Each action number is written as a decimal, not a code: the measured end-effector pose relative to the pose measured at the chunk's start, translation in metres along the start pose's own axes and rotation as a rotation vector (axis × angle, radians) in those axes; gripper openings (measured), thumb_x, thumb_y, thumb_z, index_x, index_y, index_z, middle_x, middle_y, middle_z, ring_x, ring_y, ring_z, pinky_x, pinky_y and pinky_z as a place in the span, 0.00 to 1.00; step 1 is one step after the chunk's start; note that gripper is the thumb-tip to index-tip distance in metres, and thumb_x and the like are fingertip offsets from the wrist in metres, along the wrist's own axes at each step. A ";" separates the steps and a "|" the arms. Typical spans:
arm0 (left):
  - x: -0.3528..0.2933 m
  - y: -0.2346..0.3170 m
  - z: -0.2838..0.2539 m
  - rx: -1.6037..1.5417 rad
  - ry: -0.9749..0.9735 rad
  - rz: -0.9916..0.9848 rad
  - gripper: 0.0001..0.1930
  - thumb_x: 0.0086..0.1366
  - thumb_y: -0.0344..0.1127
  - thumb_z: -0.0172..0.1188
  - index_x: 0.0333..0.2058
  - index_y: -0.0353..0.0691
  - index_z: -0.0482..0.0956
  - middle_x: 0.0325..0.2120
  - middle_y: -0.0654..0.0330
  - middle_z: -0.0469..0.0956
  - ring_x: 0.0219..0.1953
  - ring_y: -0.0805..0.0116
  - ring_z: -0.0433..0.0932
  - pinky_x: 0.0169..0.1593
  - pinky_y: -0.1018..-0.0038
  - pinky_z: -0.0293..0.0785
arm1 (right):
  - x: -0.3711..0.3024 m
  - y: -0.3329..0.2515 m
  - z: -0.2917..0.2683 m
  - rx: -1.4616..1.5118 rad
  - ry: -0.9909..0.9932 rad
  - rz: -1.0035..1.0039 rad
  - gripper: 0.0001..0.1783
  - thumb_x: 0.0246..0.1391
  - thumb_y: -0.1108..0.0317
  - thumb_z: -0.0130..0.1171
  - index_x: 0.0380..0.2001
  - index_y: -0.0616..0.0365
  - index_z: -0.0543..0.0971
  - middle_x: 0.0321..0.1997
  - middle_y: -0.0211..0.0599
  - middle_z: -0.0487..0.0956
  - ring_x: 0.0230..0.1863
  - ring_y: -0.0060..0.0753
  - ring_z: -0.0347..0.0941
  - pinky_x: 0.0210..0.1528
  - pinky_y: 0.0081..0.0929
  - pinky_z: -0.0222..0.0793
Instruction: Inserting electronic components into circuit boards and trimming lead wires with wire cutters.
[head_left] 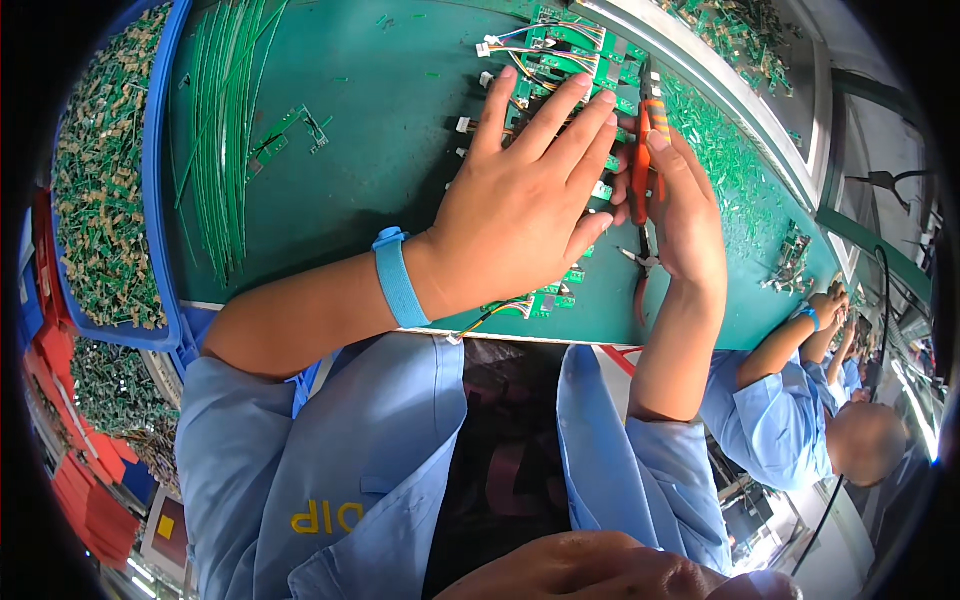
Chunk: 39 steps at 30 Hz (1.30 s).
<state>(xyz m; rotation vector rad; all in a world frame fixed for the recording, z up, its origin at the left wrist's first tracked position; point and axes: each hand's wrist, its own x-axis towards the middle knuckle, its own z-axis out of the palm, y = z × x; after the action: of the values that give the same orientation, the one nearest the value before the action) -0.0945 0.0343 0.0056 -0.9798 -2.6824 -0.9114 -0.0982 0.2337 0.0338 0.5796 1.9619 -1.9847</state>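
Note:
My left hand (520, 205) lies palm down over a row of green circuit boards (545, 300), its fingers spread and holding nothing. It hides the middle of the row. White connectors on coloured wires (540, 48) stick out leftward from the boards. My right hand (685, 205), just beside them, is closed around red-and-orange pliers (641, 180), thumb on the handle and metal jaws toward the far side. Below that, close to the table's near edge, lies a second hand tool (641, 290) with a metal head and a dark red curved handle; part of it may be hidden.
Long thin green strips (218, 140) and a broken board piece (275, 140) lie on the green tabletop (370, 130) at left. A blue bin (155, 150) holds many small pieces. Green scraps (725, 160) spread along the right metal edge. Another person (780, 400) works at right.

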 end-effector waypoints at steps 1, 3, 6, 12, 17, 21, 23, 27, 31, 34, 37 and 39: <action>0.000 0.000 0.001 0.002 0.006 0.000 0.37 0.67 0.47 0.66 0.68 0.28 0.73 0.75 0.45 0.67 0.80 0.46 0.59 0.78 0.32 0.44 | 0.003 -0.001 0.001 -0.004 -0.004 -0.004 0.19 0.77 0.56 0.54 0.57 0.59 0.78 0.39 0.36 0.80 0.32 0.25 0.74 0.30 0.23 0.71; 0.000 -0.001 0.003 0.005 0.017 -0.003 0.37 0.68 0.48 0.66 0.68 0.28 0.73 0.75 0.45 0.67 0.80 0.46 0.59 0.78 0.32 0.45 | 0.007 -0.002 0.003 -0.014 -0.015 -0.009 0.19 0.77 0.55 0.54 0.56 0.59 0.78 0.39 0.35 0.80 0.31 0.25 0.74 0.30 0.24 0.71; -0.001 -0.001 0.001 0.001 0.018 -0.007 0.37 0.68 0.48 0.66 0.68 0.28 0.73 0.75 0.45 0.67 0.79 0.46 0.59 0.78 0.32 0.45 | 0.007 -0.002 0.000 -0.032 -0.031 -0.009 0.19 0.77 0.54 0.54 0.56 0.59 0.79 0.38 0.34 0.80 0.32 0.24 0.73 0.30 0.23 0.70; -0.001 -0.002 0.000 -0.012 0.014 -0.003 0.37 0.68 0.48 0.65 0.68 0.28 0.72 0.74 0.46 0.68 0.79 0.46 0.60 0.78 0.32 0.45 | 0.005 0.003 -0.003 -0.019 0.014 0.070 0.21 0.77 0.53 0.55 0.57 0.59 0.80 0.37 0.35 0.79 0.32 0.24 0.72 0.30 0.21 0.66; -0.003 -0.003 -0.001 -0.006 0.006 0.006 0.37 0.69 0.48 0.65 0.69 0.30 0.72 0.74 0.47 0.68 0.79 0.48 0.60 0.78 0.33 0.45 | -0.028 0.008 -0.021 -0.447 0.210 -0.097 0.21 0.75 0.54 0.59 0.58 0.60 0.79 0.38 0.35 0.80 0.34 0.26 0.72 0.35 0.26 0.71; 0.001 -0.004 -0.004 -0.011 0.025 0.026 0.37 0.69 0.47 0.65 0.71 0.34 0.71 0.74 0.48 0.68 0.80 0.50 0.59 0.77 0.34 0.46 | -0.067 0.038 -0.075 -0.748 0.494 -0.204 0.23 0.74 0.55 0.63 0.61 0.61 0.79 0.44 0.42 0.84 0.40 0.37 0.79 0.46 0.34 0.77; 0.009 -0.007 -0.006 -0.029 0.051 0.029 0.37 0.69 0.46 0.66 0.72 0.37 0.70 0.75 0.50 0.67 0.80 0.52 0.59 0.76 0.34 0.47 | -0.078 0.069 -0.111 -1.165 0.822 -0.218 0.24 0.72 0.56 0.65 0.62 0.60 0.79 0.51 0.48 0.85 0.46 0.46 0.82 0.51 0.39 0.78; 0.038 -0.037 -0.022 0.043 0.103 0.029 0.34 0.70 0.48 0.64 0.68 0.31 0.74 0.72 0.44 0.69 0.75 0.43 0.65 0.74 0.39 0.55 | -0.095 0.061 -0.095 -1.279 0.904 -0.601 0.25 0.69 0.58 0.68 0.62 0.61 0.79 0.53 0.49 0.85 0.46 0.49 0.83 0.51 0.42 0.79; 0.069 -0.053 -0.039 -0.029 -0.068 -0.117 0.32 0.73 0.49 0.65 0.67 0.32 0.76 0.68 0.46 0.73 0.67 0.49 0.70 0.67 0.52 0.60 | -0.150 0.062 -0.021 -0.433 0.122 -0.140 0.29 0.68 0.67 0.68 0.69 0.59 0.74 0.54 0.45 0.84 0.48 0.33 0.81 0.54 0.31 0.75; 0.086 -0.058 -0.050 -0.111 -0.161 -0.199 0.25 0.73 0.49 0.68 0.62 0.40 0.84 0.57 0.55 0.84 0.49 0.64 0.81 0.50 0.72 0.75 | -0.164 0.095 0.039 0.030 -0.186 -0.052 0.45 0.69 0.76 0.63 0.81 0.54 0.53 0.54 0.46 0.79 0.50 0.31 0.79 0.57 0.30 0.74; 0.062 -0.070 -0.076 -0.095 -0.114 -0.212 0.25 0.72 0.49 0.69 0.60 0.38 0.85 0.51 0.54 0.85 0.45 0.62 0.84 0.47 0.72 0.78 | -0.163 0.096 0.045 0.050 -0.134 -0.177 0.48 0.69 0.78 0.63 0.83 0.54 0.48 0.53 0.46 0.76 0.51 0.32 0.78 0.56 0.30 0.74; 0.022 -0.076 -0.099 -0.093 0.004 -0.341 0.26 0.72 0.46 0.70 0.61 0.36 0.83 0.49 0.52 0.84 0.46 0.58 0.85 0.49 0.69 0.81 | -0.151 0.087 0.037 -0.027 -0.102 -0.242 0.48 0.69 0.78 0.63 0.83 0.54 0.48 0.50 0.44 0.77 0.47 0.30 0.78 0.53 0.28 0.74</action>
<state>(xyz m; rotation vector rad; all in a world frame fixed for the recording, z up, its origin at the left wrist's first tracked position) -0.1662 -0.0580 0.0551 -0.5394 -2.8785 -1.1039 0.0725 0.1826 0.0286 0.2377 2.0751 -2.0758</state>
